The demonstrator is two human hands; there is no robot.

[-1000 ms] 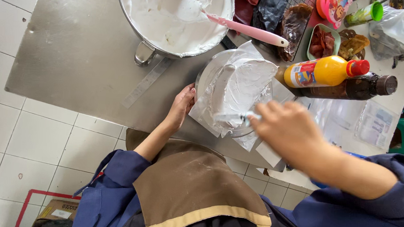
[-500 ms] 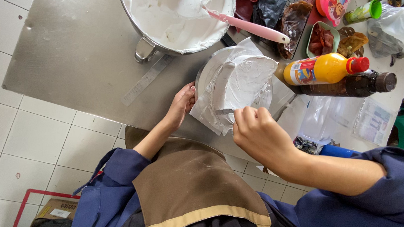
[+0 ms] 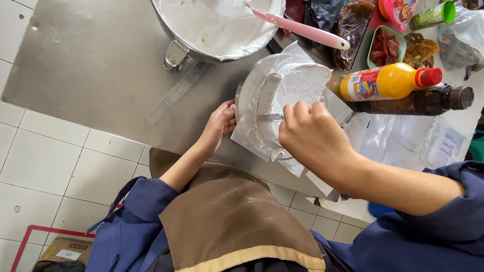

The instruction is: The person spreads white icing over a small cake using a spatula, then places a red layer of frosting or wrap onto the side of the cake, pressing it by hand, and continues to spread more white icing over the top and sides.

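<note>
A round cake point(image 3: 298, 86) covered in white cream stands on a turntable lined with white paper point(image 3: 247, 136) on the steel table point(image 3: 90, 48). My left hand point(image 3: 217, 126) rests against the turntable's near-left edge. My right hand point(image 3: 309, 137) is closed on a metal spatula point(image 3: 270, 117) whose blade lies against the cake's side. A large steel bowl point(image 3: 215, 17) of white cream sits behind the cake, with a pink-handled spatula point(image 3: 299, 27) leaning in it.
To the right lie an orange bottle with a red cap point(image 3: 388, 82) and a dark brown bottle point(image 3: 423, 101). Behind them are a small tray of dark pieces point(image 3: 386, 47), plastic bags point(image 3: 472, 32) and a green-capped bottle point(image 3: 434, 14). A metal ruler point(image 3: 174, 92) lies on the table.
My right hand has moved left and up from the cake's right edge onto its near side, with the spatula now against the cream. My left hand stays at the turntable.
</note>
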